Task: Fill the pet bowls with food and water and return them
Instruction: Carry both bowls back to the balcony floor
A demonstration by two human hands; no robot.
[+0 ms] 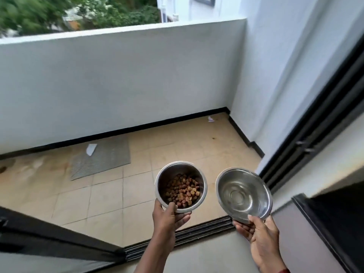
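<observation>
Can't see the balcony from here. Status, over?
Left hand grips kibble bowl, right hand grips wide bowl, water unclear. Both carried at balcony doorway, not set down. White scrap lies on grey mat ahead.

Upright kibble bowl (173, 172) beside tilted steel bowl (243, 195).

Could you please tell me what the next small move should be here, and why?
Probably step over the door track onto the balcony tiles, keeping both bowls level. The left hand holds the bowl of kibble and the right hand holds the shallow steel bowl, both in the air, so neither is set down yet. The grey mat looks a likely spot.
</observation>
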